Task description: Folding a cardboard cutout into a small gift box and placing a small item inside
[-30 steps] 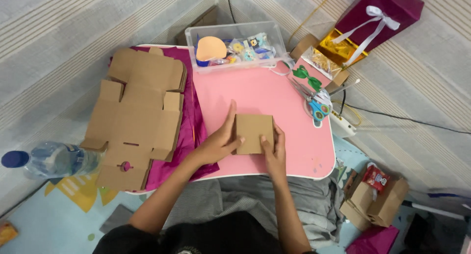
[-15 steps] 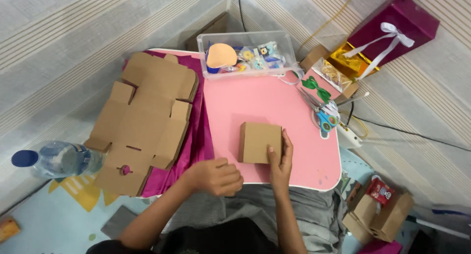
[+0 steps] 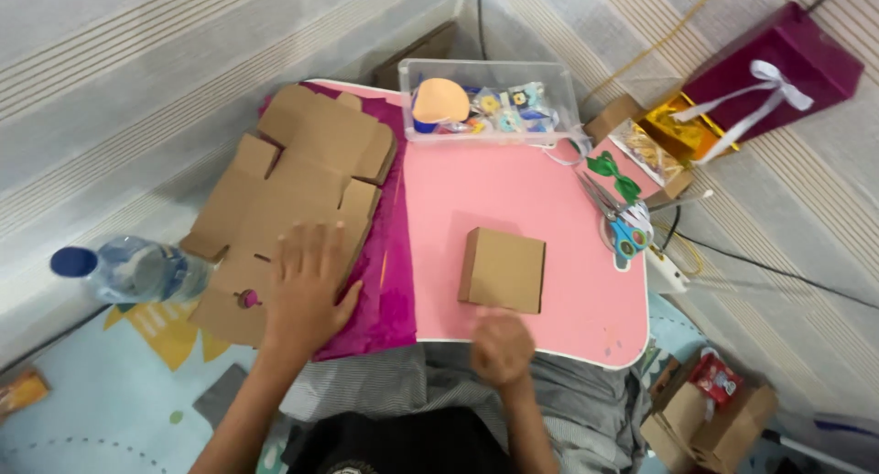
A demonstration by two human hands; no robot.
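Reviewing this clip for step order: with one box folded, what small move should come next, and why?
Probably lift the top flat cardboard blank onto the pink table. The left hand lies flat on that stack, the folded box sits finished, and the right hand is off it, holding nothing visible.

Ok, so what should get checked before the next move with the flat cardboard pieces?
1. Left hand lies flat on the stack of flat cardboard box blanks: ok.
2. Right hand is off the folded cardboard box, curled at the near edge of the pink table: ok.
3. Folded box sits closed and alone on the table: ok.
4. Scissors lie at the table's right edge, apart from both hands: ok.
5. Magenta tissue paper is pinned under the blanks, hanging past the table edge: cannot tell if it will slide.
6. Water bottle lies on its side beside the blanks, cap on: ok.
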